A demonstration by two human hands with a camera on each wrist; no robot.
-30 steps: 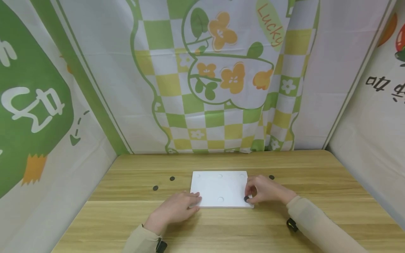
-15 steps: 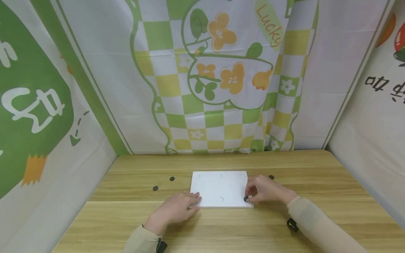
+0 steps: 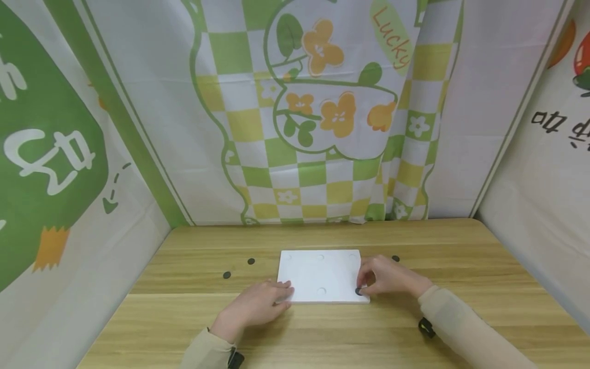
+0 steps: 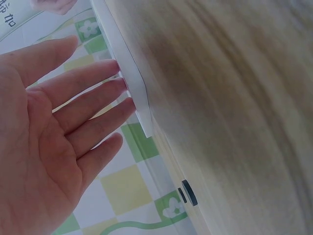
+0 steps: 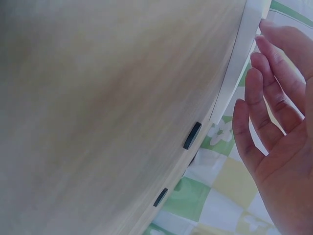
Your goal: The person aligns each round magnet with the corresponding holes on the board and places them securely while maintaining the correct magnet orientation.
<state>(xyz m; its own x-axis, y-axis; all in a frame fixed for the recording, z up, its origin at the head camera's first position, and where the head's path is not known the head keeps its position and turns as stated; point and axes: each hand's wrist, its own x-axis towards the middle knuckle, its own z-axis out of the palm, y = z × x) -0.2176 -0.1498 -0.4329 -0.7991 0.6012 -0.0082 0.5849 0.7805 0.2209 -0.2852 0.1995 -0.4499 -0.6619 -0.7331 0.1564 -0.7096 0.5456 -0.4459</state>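
A white rectangular board with several round marks lies on the table. My left hand rests on its near left corner with the fingers extended; in the left wrist view the left hand touches the board's edge with its fingertips. At the near right corner, thumb and fingers of my right hand pinch a small black disc against the board. In the right wrist view the right hand has its thumb and index finger at the board's edge, and the disc is hidden there.
Two black discs, a nearer one and a farther one, lie left of the board on the wooden table. Another disc lies beyond the right hand. A printed checkered cloth hangs behind the table.
The black disc under the right fingers has tipped from a steeper tilt to lying flatter at the board's corner. Both hands have stayed nearly still.
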